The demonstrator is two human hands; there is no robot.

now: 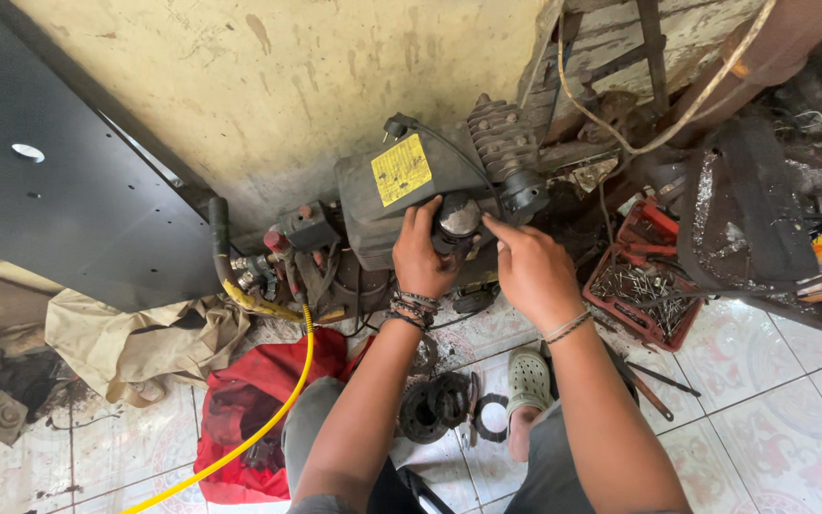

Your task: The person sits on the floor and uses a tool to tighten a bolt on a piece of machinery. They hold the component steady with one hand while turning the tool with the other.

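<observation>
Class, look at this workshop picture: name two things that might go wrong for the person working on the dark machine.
1. Both hands, left hand and right hand, press around the round metal part on the dark machine; fingers might get pinched or slip.
2. The yellow hose and loose metal rings lie on the tiled floor by the sandalled foot, so tripping seems possible.

We see the compressor (401,195) at twelve o'clock, against the wall (287,76). A tray of nails (641,297) lies at three o'clock of it, a hose (268,419) at seven, and round metal parts (435,407) on the floor (773,409) at six.
</observation>
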